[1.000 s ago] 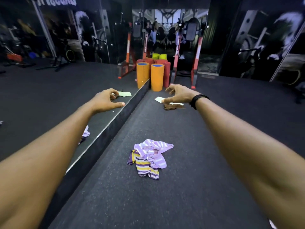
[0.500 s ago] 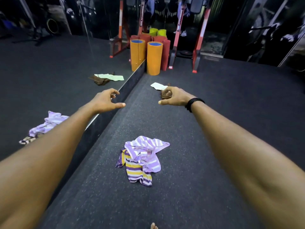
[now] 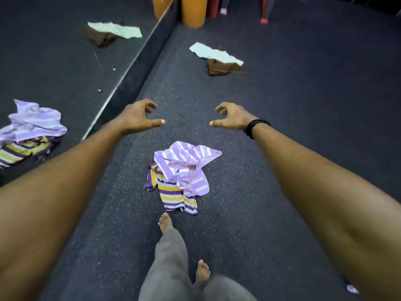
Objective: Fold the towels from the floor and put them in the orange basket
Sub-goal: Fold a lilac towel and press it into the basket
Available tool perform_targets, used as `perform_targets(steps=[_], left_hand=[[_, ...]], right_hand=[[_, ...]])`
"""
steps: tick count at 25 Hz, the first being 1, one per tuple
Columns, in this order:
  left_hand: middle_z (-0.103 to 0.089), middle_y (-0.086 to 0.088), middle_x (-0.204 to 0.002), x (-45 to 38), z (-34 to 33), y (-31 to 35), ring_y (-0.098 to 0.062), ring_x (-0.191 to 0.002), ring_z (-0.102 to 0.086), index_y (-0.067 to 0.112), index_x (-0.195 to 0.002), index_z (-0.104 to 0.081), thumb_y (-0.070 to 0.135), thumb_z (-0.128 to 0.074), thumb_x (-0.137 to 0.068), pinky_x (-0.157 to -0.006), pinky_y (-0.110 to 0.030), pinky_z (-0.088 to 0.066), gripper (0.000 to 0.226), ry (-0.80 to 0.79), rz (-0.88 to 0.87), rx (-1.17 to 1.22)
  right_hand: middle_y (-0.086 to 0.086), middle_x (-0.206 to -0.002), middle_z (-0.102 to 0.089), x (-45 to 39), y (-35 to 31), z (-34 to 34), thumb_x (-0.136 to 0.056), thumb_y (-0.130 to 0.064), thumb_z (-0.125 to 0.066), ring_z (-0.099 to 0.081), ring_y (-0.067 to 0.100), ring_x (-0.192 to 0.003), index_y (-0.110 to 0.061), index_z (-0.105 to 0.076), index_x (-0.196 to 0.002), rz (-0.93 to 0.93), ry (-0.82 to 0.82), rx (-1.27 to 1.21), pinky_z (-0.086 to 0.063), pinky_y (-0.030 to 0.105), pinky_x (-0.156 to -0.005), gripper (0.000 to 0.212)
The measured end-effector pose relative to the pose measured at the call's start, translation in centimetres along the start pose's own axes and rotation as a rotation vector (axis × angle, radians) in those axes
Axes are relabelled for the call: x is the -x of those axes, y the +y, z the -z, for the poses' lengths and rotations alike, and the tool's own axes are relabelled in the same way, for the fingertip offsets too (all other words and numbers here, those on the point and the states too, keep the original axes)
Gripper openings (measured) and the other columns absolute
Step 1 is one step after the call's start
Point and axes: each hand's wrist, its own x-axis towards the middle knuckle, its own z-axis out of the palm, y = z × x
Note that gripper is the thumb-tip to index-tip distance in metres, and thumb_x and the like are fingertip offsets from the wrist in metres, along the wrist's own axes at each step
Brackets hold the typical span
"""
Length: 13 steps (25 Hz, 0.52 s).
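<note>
On the dark floor (image 3: 282, 127) every towel lay unfolded, the striped heap (image 3: 180, 177) and the green-and-brown pair (image 3: 219, 59), while both hands' (image 3: 138, 116) (image 3: 232, 117) grip hung half-curled, empty.

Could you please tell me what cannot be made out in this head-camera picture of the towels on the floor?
- Orange basket: none shows in the head view; only the lower part of an orange cylinder shows, cut off by the top edge.
- Brown towel: partly covered by the pale green towel.
- Yellow-striped towel: the lilac striped towel lies over part of it.
- Small pale scrap: blurred, too small to identify.
</note>
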Motion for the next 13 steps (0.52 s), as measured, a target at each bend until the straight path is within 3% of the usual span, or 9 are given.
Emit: perform_targets(steps=[6, 13], left_hand=[[-0.056, -0.016, -0.129, -15.7, -8.4, -7.6, -0.029, -0.117, -0.054, 0.007, -0.129, -0.051, 0.034, -0.075, -0.079, -0.099, -0.036, -0.041, 0.062, -0.218, 0.032, -0.031], [-0.054, -0.018, -0.131, -27.6, -23.2, -19.6, -0.029, -0.121, -0.051, 0.004, -0.130, -0.050, 0.025, -0.074, -0.081, -0.096, -0.029, -0.039, 0.058, -0.333, 0.098, -0.009]], right_hand=[[0.012, -0.139, -0.050, -14.9, 6.4, -10.4, -0.082, -0.038, -0.072, -0.050, 0.027, -0.124, -0.011, -0.047, -0.135, -0.173, -0.129, -0.012, -0.042, 0.035, -0.098, 0.065], [0.009, -0.135, -0.051, -28.9, 16.8, -26.9, -0.084, -0.036, -0.069, -0.049, 0.027, -0.123, -0.013, -0.049, -0.131, -0.176, -0.268, 0.045, -0.040, 0.034, -0.097, 0.056]])
